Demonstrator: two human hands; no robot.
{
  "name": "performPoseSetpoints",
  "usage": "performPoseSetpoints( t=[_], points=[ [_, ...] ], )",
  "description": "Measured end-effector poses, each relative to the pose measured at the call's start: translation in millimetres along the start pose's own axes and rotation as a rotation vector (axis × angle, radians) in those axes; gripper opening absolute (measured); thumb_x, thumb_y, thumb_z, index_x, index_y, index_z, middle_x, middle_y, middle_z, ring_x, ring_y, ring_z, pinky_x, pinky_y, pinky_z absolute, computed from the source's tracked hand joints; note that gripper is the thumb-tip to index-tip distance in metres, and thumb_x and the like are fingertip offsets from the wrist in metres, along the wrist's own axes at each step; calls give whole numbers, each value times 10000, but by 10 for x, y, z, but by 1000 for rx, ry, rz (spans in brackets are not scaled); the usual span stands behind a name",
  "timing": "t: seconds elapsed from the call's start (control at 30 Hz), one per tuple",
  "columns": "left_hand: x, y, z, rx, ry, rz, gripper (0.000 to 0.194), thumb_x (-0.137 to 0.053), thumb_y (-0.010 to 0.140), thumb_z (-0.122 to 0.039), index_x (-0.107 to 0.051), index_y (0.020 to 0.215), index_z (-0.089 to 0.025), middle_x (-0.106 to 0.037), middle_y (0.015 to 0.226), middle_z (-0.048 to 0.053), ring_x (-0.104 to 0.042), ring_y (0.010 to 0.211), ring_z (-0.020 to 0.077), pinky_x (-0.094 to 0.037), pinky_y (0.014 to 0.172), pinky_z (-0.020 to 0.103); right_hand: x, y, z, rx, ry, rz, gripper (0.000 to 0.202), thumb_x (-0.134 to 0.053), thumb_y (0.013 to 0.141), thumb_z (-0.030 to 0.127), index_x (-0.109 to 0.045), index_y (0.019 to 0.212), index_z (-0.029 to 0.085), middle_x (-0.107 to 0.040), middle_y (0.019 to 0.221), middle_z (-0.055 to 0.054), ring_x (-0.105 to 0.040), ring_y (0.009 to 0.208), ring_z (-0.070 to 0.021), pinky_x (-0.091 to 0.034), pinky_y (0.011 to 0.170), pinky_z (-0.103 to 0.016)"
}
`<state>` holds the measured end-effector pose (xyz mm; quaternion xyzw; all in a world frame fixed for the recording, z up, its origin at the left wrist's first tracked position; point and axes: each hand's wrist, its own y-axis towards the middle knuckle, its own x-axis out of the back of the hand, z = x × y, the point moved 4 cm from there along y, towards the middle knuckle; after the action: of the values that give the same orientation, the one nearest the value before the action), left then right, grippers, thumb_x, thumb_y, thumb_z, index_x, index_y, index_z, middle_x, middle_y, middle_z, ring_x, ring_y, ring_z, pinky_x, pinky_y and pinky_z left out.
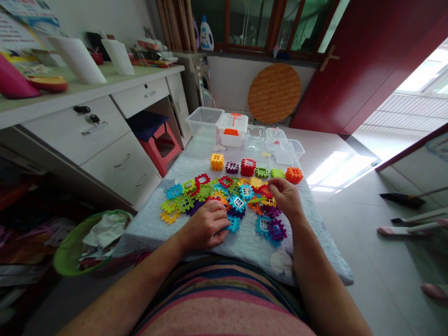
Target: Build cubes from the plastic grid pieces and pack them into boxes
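The pile of multicoloured, notched-edge plastic tiles (205,192) lies on a pale blue tablecloth (154,233). The left hand (206,224) is positioned at the pile's near side, fingers curled, beside a cyan square tile (233,224); its grip cannot be determined. The right hand (286,196) has thumb and fingers drawn close together at a red notched tile (265,190) (a hold cannot be confirmed). Behind the pile stands a row of coloured tile stacks (217,162).

The poster (31,15) and bottle (206,38) show no legible print
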<state>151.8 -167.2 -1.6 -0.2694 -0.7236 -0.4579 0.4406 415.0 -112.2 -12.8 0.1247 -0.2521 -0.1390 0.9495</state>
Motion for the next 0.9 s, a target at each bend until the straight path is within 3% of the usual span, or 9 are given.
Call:
performPoseSetpoints(
  t=[0.3,0.5,0.6,0.73,0.9],
  points=[
    [3,36,107,-8,-9,-167,149,-606,851,-176,-675,976,-220,-714,894,31,-615,929,189,-481,949,391,36,-23,-189,-24,-96,-179,204,-530,772,283,-692,845,184,-710,787,-47,-622,661,-186,-491,678,-319],
    [61,157,290,184,-171,-280,159,-580,891,-197,-674,1018,-209,-708,919,49,-604,952,197,-503,877,357,27,-18,-292,-32,-103,-239,222,-520,761,277,-696,853,179,-716,782,-56,-613,616,-184,-488,645,-316],
    [161,301,399,303,-263,-214,172,-527,922,-231,-679,997,-201,-692,927,53,-602,938,194,-493,858,337,33,-16,-325,-28,-120,-265,225,-512,761,271,-695,854,179,-716,780,-59,-608,611,-184,-490,647,-318],
    [198,486,598,383,-291,12,220,-474,930,-245,-688,942,-194,-700,939,41,-608,918,193,-471,852,330,44,-6,-342,-17,-129,-279,222,-505,754,257,-694,842,180,-716,780,-58,-625,645,-191,-492,674,-322],
    [134,575,858,469,-59,156,255,-451,919,-242,-695,971,-192,-694,984,59,-600,967,224,-439,904,374,63,-8,-345,-21,-126,-282,204,-513,750,269,-688,807,181,-699,733,-44,-614,641,-186,-469,664,-308]
  ],
)
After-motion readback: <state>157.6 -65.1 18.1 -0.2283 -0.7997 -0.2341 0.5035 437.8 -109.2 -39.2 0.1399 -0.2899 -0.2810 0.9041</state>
